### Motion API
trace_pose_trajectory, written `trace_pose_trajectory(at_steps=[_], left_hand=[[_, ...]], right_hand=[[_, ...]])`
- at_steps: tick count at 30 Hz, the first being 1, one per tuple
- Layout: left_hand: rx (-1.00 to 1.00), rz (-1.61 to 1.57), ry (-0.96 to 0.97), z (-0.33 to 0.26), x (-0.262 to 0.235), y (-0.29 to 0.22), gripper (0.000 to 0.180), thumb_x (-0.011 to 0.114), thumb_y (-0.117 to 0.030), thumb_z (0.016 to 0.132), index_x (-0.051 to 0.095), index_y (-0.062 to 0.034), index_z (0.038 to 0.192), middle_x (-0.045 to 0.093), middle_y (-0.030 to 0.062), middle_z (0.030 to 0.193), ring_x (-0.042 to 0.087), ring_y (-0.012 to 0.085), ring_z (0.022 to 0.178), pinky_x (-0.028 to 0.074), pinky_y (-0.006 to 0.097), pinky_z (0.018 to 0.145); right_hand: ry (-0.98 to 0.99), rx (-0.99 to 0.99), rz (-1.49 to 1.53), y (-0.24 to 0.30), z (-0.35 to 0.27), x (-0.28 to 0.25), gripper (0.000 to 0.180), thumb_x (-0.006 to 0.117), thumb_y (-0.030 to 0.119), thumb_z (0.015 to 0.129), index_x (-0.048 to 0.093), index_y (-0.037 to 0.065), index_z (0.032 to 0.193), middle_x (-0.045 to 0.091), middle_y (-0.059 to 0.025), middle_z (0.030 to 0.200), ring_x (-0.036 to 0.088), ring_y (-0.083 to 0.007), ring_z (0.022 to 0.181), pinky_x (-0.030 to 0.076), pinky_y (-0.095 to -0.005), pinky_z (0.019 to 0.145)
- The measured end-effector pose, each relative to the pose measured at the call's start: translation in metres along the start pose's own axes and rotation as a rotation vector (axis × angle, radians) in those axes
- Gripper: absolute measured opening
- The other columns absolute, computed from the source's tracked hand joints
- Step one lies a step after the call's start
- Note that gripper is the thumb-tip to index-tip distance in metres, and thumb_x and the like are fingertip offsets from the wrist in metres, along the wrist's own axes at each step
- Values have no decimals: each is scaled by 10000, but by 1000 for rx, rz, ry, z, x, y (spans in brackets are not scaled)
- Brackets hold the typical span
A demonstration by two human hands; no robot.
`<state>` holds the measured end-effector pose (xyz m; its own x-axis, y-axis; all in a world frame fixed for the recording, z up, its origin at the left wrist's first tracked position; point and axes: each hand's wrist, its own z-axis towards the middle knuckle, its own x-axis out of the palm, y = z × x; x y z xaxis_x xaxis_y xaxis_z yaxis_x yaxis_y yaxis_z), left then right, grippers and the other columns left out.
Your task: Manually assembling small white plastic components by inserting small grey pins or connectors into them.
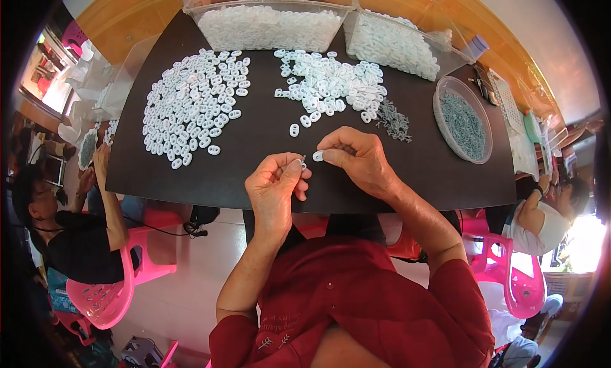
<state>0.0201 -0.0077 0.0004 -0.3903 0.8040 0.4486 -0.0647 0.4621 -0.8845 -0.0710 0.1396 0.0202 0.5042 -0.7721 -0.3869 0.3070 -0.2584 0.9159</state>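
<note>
Over the front of the dark table, my left hand (pixel 272 185) pinches a small white plastic piece (pixel 302 165) between thumb and fingers; a tiny dark tip shows beside it. Close to its right, my right hand (pixel 364 159) is closed on a white oval plastic piece (pixel 318 156). The two pieces look slightly apart. Beyond my hands lies a heap of white oval pieces with two holes (pixel 328 82), and one single white piece (pixel 294 130) lies just in front of it. A small pile of grey plastic pins (pixel 393 121) sits at that heap's right edge.
A wide spread of white oval pieces (pixel 191 107) covers the table's left. Two clear bins (pixel 273 27) (pixel 398 47) full of white pieces stand at the back. A round tub (pixel 485 148) of grey pins stands right. People sit on pink chairs (pixel 124 285) at both sides.
</note>
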Motion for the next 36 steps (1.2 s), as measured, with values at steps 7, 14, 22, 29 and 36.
trace_pose_trajectory(at_steps=[7, 14, 22, 29, 36], left_hand=[[-14, 3, 1, 0, 2, 2, 104, 586, -40, 865, 610, 48, 913, 622, 105, 736, 542, 110, 553, 436, 224, 459], [-10, 40, 7, 2, 5, 5, 109, 586, -43, 867, 610, 50, 918, 624, 101, 739, 540, 106, 552, 432, 217, 456], [32, 79, 22, 3, 8, 4, 106, 583, -40, 870, 606, 52, 917, 623, 93, 738, 533, 97, 553, 422, 206, 452], [42, 97, 30, 2, 6, 5, 92, 576, -29, 871, 604, 51, 904, 620, 87, 740, 529, 89, 558, 413, 199, 450], [43, 71, 20, 1, 7, 7, 77, 566, -17, 873, 603, 50, 887, 609, 72, 723, 519, 81, 550, 409, 194, 443]], right_hand=[[5, 60, -18, 0, -1, -1, 89, 629, 30, 803, 642, 32, 891, 570, 14, 784, 507, -58, 716, 417, -226, 649], [-104, -373, -412, -18, 7, 1, 146, 652, 5, 751, 650, 49, 891, 542, -17, 771, 508, -133, 697, 411, -255, 625], [33, -185, -50, -3, 7, 7, 119, 655, -5, 763, 649, 48, 869, 529, -8, 776, 472, -74, 666, 386, -226, 589], [28, -135, -24, 5, 4, 10, 51, 644, 14, 782, 634, 31, 828, 520, -3, 770, 453, -63, 640, 368, -225, 561], [40, -119, -29, 5, 3, 15, 10, 618, 30, 796, 620, 20, 797, 513, -13, 728, 450, -67, 605, 362, -232, 537]])
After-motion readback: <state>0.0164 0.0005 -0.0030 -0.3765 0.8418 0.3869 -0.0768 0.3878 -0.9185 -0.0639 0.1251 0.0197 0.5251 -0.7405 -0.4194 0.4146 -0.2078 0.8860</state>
